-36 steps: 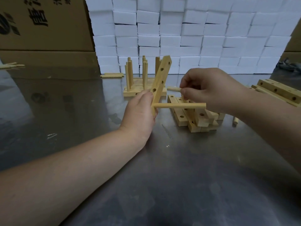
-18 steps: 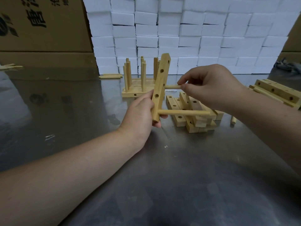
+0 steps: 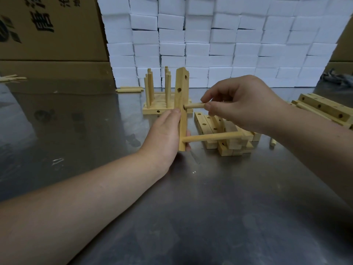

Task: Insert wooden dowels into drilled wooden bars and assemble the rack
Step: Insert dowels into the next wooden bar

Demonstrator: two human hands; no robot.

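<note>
Stacked white blocks form the back wall, flanked at left by cardboard boxes. The steel table is bare across its near half and left side; all parts sit toward the far centre and right edge.

The finished rack stands at far centre. A pile of drilled bars lies just right of the work, and further bars lie at the right edge.

The left hand grips the lower half of the upright bar, held above the table. The lower dowel is seated in it and projects right over the pile. The right hand pinches the upper dowel, its tip at the bar's middle hole.

Loose dowels lie far left of the rack.
</note>
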